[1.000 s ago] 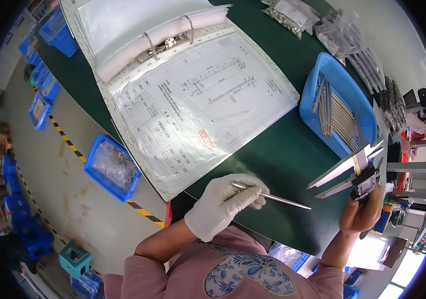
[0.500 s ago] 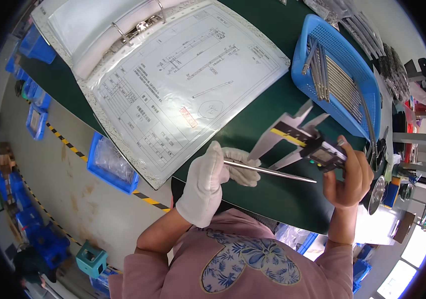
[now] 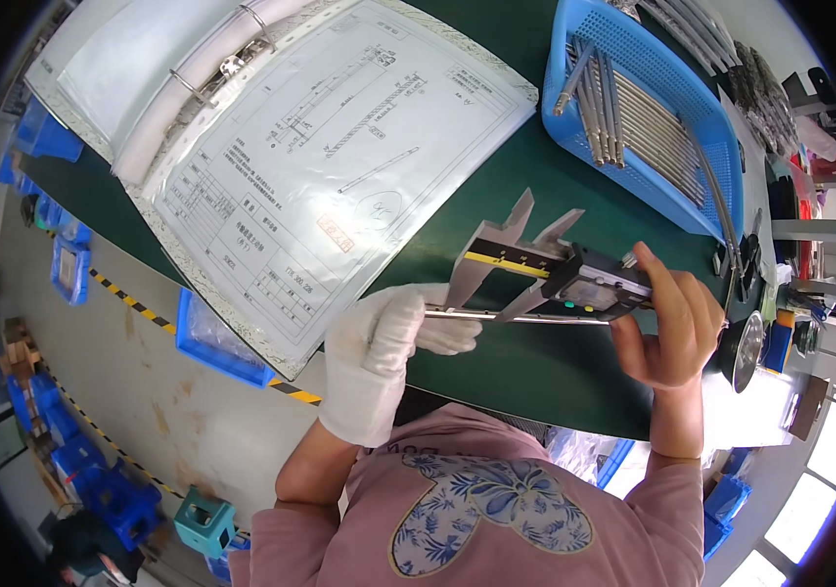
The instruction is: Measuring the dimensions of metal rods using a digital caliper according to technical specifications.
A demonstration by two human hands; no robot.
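pinched by the gloved left hand (image 3: 379,338), the metal rod (image 3: 540,318) seems light, stiff, slick, best held at one end; right hand (image 3: 670,328) clasps digital caliper (image 3: 584,281).

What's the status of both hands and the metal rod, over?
Gloved left hand gripping metal rod. Bare right hand holding digital caliper, jaws parted at the rod, contact unclear. Nothing visibly blocking; blue basket farther out, clear of both hands.

The caliper (image 3: 589,284) is silver and black, the basket (image 3: 638,194) blue, the shirt (image 3: 492,548) pink with blue florals (image 3: 432,519), the floor tape (image 3: 132,305) black-and-yellow striped.
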